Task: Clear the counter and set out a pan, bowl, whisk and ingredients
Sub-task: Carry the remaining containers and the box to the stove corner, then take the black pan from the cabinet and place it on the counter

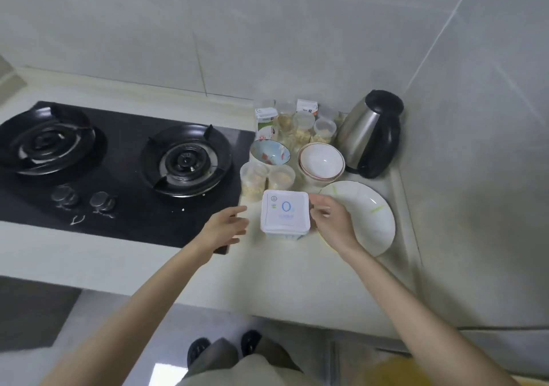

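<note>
left hand (228, 225) open, short of white tub (285, 216), frame centre | right hand (331, 222) loosely curled beside it, gripping nothing | clasp both sides, lift level

**pan_fan:** anyone able to read the lid of the white tub (285, 213)? I only get a big blue 0, the rest is mush.

**whiskit:** nope, too blurry. Same for the cartons (265, 122) at the back, the print's way too small. I also can't tell if the right hand (329, 222) actually touches the tub or just sits beside it.

**pan_fan:** that hand covers the plate (371, 216) on its near left side too. And the left hand (225, 228) hides the near right corner of the hob (127, 207).

**whiskit:** the left burner (44, 139) is clipped by the frame edge, and the jars (300, 130) behind the bowls (320, 159) are half hidden. The yellow blob (398, 370) bottom right is cut off, no idea what it is.
</note>
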